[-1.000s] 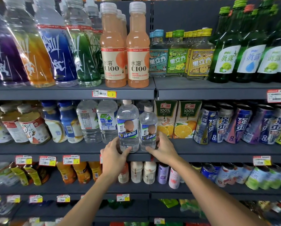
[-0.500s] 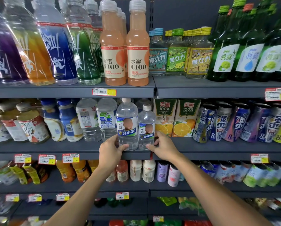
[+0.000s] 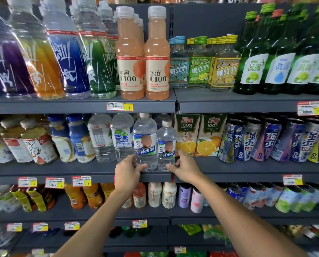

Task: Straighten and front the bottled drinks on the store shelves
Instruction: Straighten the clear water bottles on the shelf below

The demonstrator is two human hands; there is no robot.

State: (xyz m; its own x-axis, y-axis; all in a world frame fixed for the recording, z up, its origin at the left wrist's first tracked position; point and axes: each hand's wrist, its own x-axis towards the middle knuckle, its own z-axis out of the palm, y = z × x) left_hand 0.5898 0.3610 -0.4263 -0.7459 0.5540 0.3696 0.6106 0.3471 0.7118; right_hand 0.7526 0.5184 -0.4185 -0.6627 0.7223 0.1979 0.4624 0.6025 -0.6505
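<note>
Clear plastic bottles get a person's tidying touch: a tall bottle [image 3: 145, 143] and a short bottle [image 3: 166, 145] stand side by side at the shelf [image 3: 99, 169] edge, just left of the juice cartons [image 3: 187, 134]. The left hand [image 3: 127, 172] wraps the tall bottle's base; the right hand [image 3: 187, 167], nearest the cartons, pinches the short bottle's. Both labels face out. Done well, this likely means turning low, keeping bases flat and setting both fronts flush with the shelf lip.

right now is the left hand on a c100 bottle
No, the left hand grips the taller clear bottle one shelf below the C100 bottles.
</note>
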